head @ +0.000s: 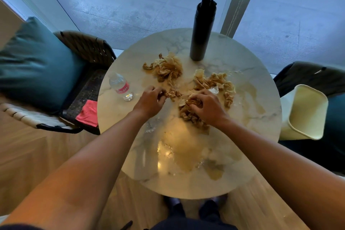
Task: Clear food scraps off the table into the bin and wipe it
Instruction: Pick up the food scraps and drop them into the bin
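Note:
A round marble table (248, 157) carries tan, crumpled food scraps in three heaps: one at the back (168, 68), one at the right (214, 81), one in the middle (192, 115). My left hand (150, 101) pinches a small scrap (172, 93) at the table's centre. Over the middle heap, my right hand (207, 107) has its fingers curled into the scraps. A cream bin (306, 112) stands tilted on the seat at the right, its mouth facing the table. Wet brownish smears cover the tabletop near me.
A tall black flask (202, 28) stands at the table's back. A small plastic water bottle (121, 86) lies at the left edge. A pink cloth (88, 113) sits on the left chair beside a teal cushion (35, 67). My feet show under the near rim.

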Demonstrator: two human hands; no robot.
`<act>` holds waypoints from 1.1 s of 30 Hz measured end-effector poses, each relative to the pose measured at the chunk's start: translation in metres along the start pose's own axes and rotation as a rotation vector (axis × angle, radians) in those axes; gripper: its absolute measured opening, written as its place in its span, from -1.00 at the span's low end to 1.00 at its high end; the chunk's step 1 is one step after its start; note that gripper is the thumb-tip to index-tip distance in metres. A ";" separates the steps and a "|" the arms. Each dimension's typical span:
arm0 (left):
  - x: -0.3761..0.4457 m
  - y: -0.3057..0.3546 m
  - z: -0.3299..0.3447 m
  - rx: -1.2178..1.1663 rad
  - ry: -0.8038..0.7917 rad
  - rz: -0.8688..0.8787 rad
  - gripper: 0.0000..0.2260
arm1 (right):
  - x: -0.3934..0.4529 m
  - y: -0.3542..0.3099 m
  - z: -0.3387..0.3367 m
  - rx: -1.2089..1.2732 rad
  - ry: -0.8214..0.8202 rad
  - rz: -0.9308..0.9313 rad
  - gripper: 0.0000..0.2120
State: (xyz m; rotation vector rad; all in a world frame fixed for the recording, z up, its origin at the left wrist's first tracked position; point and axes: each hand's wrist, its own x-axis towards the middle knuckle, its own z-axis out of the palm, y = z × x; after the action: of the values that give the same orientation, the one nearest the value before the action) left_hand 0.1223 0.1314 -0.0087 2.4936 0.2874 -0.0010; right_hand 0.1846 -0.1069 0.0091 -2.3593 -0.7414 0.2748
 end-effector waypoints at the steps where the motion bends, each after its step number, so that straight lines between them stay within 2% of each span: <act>1: -0.001 0.008 -0.001 -0.011 0.002 0.014 -0.77 | -0.005 0.004 -0.006 -0.004 0.009 -0.005 -0.73; 8: -0.005 0.072 0.005 0.006 -0.041 0.132 -0.73 | -0.048 0.033 -0.053 -0.017 0.066 0.049 -0.76; 17: -0.005 0.160 0.055 0.042 -0.124 0.335 -0.76 | -0.113 0.084 -0.108 -0.019 0.139 0.210 -0.79; 22: -0.002 0.200 0.088 0.123 -0.190 0.411 -0.73 | -0.147 0.113 -0.130 -0.108 0.185 0.298 -0.78; 33: 0.008 0.296 0.159 0.215 -0.308 0.544 -0.74 | -0.216 0.185 -0.175 0.008 0.239 0.504 -0.75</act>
State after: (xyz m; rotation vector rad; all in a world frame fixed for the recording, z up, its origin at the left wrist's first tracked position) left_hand 0.2014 -0.1921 0.0357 2.6545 -0.5450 -0.1994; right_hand 0.1537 -0.4391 0.0284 -2.4836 -0.0255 0.1993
